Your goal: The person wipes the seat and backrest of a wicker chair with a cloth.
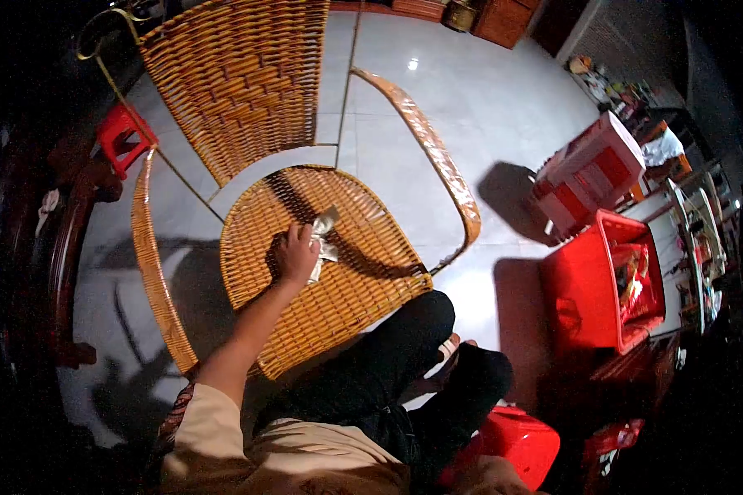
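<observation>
My left hand (297, 254) presses a crumpled pale cloth (327, 247) onto the woven seat (305, 330) of a wicker chair. The fingers are closed over the cloth, and part of it sticks out to the right of them. Behind the seat rises the chair's woven backrest (243, 82), held by thin metal rods. Curved armrests stand at both sides, the right one (425, 132) looking glossy, as if wrapped in clear film. My right hand does not show; only a dim patch of skin appears at the bottom edge, without visible fingers.
On my right stand a red plastic bin (582, 289) with packets inside and a red-and-white box (590, 177). A red stool (516, 445) is beside my legs; a smaller red stool (125, 139) stands beyond the chair. Dark wooden furniture (66, 264) borders the left.
</observation>
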Demonstrator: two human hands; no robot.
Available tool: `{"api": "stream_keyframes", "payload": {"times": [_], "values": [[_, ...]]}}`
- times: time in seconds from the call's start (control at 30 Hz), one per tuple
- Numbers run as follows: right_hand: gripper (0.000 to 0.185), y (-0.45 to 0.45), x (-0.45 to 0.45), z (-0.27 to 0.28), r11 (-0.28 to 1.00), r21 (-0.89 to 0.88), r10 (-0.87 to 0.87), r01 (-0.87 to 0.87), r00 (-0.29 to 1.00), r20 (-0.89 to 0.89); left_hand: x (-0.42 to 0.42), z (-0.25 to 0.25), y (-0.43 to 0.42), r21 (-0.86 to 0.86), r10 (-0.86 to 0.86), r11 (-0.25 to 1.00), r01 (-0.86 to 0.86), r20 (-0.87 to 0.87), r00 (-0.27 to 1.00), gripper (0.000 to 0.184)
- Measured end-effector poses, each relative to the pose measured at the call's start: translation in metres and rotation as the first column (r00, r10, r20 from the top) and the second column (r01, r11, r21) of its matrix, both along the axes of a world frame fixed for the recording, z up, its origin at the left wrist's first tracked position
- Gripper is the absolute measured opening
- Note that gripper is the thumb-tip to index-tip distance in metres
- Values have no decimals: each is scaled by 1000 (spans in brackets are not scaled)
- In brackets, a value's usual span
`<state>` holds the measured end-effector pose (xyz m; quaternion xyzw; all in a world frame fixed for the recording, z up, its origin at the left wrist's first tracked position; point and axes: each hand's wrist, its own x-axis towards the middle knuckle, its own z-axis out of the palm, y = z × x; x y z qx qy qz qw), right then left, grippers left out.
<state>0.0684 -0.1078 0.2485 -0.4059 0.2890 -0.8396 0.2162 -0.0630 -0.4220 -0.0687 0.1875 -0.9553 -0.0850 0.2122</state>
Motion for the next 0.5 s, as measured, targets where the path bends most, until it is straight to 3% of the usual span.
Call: {"api": "stream_keyframes", "payload": {"times": [0.03, 0.07, 0.13, 0.17, 0.23, 0.27, 0.33, 0.47, 0.5], "values": [[45, -1, 2, 1, 1000, -3, -4, 4, 1000, -6, -5, -20, -9, 53, -25, 998, 24, 22, 999, 32], [45, -2, 2, 1, 1000, -17, 3, -3, 1000, -15, 2, 13, 1, 138, -14, 990, -4, 129, 991, 36], [44, -2, 1, 3, 1000, -21, -8, 8, 1000, -12, 1, 14, 0, 130, -10, 991, -12, 162, 987, 40], [44, -1, 2, 2, 1000, -22, -8, 7, 1000, -15, -7, -27, -7, -42, 18, 999, -15, 67, 998, 44], [43, -4, 0, 4, 1000, -20, -3, 2, 1000, -28, -7, -11, -5, 95, -7, 995, -2, 92, 996, 45], [42, -4, -1, 5, 1000, -24, -6, 6, 1000, -22, 0, 21, 2, 114, 16, 993, -36, 171, 985, 45], [42, -5, -3, 7, 1000, -27, -10, 9, 1000, -29, -2, 0, -6, -96, -38, 995, 36, -24, 999, 31], [40, -4, -3, 10, 999, -45, -29, 27, 999, -43, -7, -23, -14, -119, -98, 990, 76, -195, 976, 32], [40, -5, -3, 11, 999, -42, -34, 32, 999, -42, -2, -1, -10, -66, -107, 992, 105, -21, 994, 34]]}}
